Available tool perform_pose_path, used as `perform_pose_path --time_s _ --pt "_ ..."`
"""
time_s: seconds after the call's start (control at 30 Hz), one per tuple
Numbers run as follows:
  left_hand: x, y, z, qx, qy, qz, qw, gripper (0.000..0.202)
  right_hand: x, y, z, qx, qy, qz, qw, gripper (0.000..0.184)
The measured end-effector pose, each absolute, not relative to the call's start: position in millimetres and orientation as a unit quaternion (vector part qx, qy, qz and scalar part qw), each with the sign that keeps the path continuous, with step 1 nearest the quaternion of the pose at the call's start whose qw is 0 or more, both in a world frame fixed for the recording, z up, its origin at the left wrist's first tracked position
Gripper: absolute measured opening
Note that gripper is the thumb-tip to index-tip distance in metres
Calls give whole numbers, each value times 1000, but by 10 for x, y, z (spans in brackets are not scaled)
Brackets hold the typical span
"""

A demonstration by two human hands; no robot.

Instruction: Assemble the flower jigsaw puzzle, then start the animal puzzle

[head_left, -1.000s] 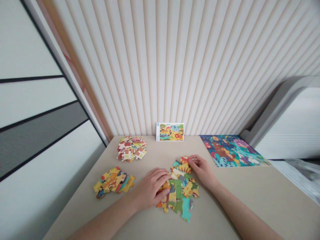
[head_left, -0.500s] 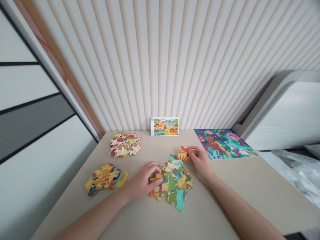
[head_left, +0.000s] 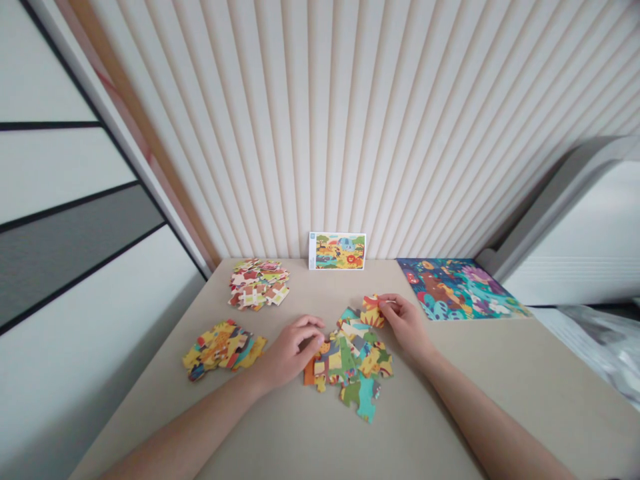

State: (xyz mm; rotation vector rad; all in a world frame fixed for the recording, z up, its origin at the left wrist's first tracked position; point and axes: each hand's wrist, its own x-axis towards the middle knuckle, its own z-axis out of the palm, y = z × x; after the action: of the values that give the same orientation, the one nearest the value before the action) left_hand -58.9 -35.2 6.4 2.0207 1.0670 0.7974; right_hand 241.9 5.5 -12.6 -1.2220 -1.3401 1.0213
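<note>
In the head view my right hand [head_left: 404, 325] pinches a yellow and orange puzzle piece [head_left: 373, 313] by its right edge, at the top of a loose heap. My left hand [head_left: 295, 350] rests at the left side of that heap, thumb and fingers apart, with nothing seen in its grasp. The heap of puzzle pieces [head_left: 345, 363] lies between both hands, its green, yellow and turquoise pieces overlapping. A picture card [head_left: 337, 251] with a savanna scene stands upright against the ribbed wall behind.
To the left lies a heap of mostly yellow puzzle pieces [head_left: 220, 348]; behind it is a pink and white heap [head_left: 257, 285]. A dark blue assembled-looking picture [head_left: 460, 290] lies at the back right of the table [head_left: 500, 387]. Clear plastic [head_left: 600, 340] lies beyond the right edge.
The whole view has shifted a little. My left thumb has drawn off the heap's left pieces. My right hand still pinches its yellow and orange piece, now slightly lower against the heap.
</note>
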Motion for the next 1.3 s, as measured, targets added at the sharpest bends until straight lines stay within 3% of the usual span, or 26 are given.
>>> perform_pose_path --time_s 0.2,0.57,0.77,0.93,1.1,1.2,1.3 --pt "-562 -436 110 868 331 262 263 24 2387 45 -99 -506 -555 420 509 42" --pt "-604 -404 142 884 253 257 297 27 2380 7 50 -499 -546 438 511 39" --pt "-610 -433 141 876 244 259 326 30 2327 -146 143 -447 -632 500 389 35" --pt "-630 -439 157 872 242 262 337 29 2301 -158 136 -409 -766 356 345 28" --pt "-616 -443 145 881 241 263 312 27 2367 -79 40 -467 -804 199 309 31" --pt "-586 -444 155 892 267 262 253 28 2383 -76 9 -465 -822 178 278 34" --pt "-565 -451 177 911 269 241 200 32 2362 -96 41 -453 -822 191 286 22"
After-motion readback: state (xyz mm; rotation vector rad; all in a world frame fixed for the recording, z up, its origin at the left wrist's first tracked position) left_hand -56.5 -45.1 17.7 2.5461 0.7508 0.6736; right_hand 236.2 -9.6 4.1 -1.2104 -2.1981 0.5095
